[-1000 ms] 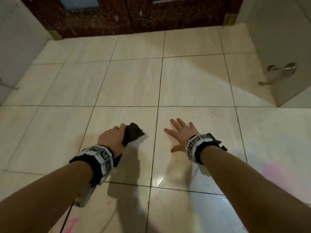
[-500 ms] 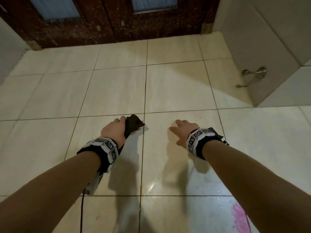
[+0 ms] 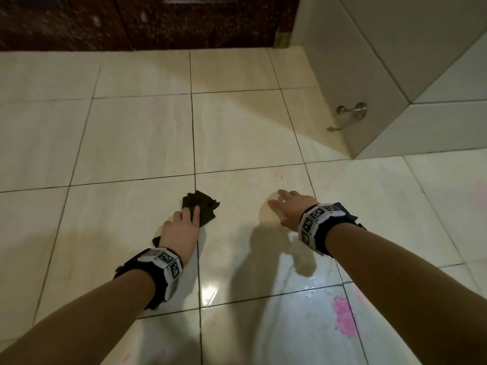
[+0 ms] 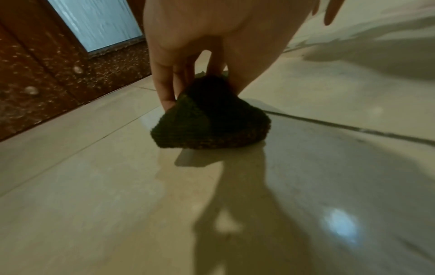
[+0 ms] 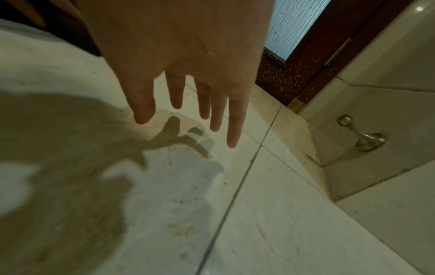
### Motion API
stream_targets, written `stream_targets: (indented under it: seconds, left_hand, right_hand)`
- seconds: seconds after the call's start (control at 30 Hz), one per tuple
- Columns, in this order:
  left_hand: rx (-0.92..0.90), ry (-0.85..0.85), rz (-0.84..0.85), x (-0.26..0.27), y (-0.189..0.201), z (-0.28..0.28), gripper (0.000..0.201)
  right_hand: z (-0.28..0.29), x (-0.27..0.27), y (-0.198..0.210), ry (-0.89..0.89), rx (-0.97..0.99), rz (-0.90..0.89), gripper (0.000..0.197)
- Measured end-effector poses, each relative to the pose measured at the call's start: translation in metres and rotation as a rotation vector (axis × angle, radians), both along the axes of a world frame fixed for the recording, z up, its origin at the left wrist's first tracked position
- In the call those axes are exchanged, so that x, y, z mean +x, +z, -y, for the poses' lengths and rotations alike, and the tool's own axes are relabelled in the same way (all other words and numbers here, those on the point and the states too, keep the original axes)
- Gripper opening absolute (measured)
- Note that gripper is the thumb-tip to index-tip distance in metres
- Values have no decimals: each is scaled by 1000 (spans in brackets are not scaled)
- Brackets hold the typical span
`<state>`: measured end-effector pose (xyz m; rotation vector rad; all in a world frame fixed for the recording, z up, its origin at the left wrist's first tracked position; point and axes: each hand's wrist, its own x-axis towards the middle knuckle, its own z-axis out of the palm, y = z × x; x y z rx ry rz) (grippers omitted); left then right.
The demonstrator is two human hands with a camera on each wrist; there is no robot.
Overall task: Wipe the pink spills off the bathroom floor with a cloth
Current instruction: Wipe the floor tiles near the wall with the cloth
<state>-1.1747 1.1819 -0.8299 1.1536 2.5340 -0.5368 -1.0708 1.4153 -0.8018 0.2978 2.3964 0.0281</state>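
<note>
Gripping a nubby dark cloth, left hand meets glossy tile; right hand spread

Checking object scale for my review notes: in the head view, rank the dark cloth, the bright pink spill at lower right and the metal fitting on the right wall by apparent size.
1. dark cloth, partly hidden under the left hand
2. bright pink spill, near the camera, so unsure against the cloth
3. metal fitting, farthest, smallest

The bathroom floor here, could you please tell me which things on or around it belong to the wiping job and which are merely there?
Job:
- dark cloth, gripped by the left hand
- pink spill
- faint pink specks
- tiled floor

Merely there:
- metal fitting on the tiled wall
- wooden door
- right hand, holding nothing
</note>
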Motion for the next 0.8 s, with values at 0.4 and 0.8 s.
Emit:
stream_targets:
  seconds: [0.4, 0.8]
  left_hand:
    - [113, -532, 232, 94, -11, 32, 80]
    - [37, 253, 162, -8, -4, -33, 75]
  right_hand:
    - [17, -8, -11, 134, -29, -105, 58]
    - [-19, 21, -25, 64, -49, -63, 66]
